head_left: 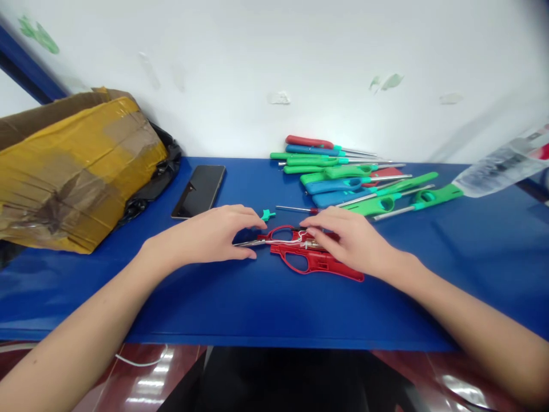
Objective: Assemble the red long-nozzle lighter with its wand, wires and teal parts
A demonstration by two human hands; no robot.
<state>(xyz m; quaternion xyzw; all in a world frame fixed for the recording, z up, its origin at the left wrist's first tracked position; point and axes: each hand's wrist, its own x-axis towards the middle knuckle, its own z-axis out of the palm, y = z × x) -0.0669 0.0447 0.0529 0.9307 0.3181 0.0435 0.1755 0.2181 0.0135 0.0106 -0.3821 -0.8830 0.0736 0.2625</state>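
An opened red lighter shell [315,261] lies on the blue table [274,309] with its metal tube [251,242] and white wire showing. My left hand [214,234] pinches the metal tube at the shell's left end. My right hand [347,240] rests on the shell's upper part, fingers curled and pressing on the inner parts. A small teal plastic piece [267,215] lies just behind my left fingers. A thin metal rod [295,209] lies behind the shell.
A pile of green, blue and red long lighters [355,180] lies at the back right. A black phone [199,190] lies at the back left beside a taped cardboard box [72,166]. A clear plastic bag [501,166] sits at the far right. A white wall stands behind.
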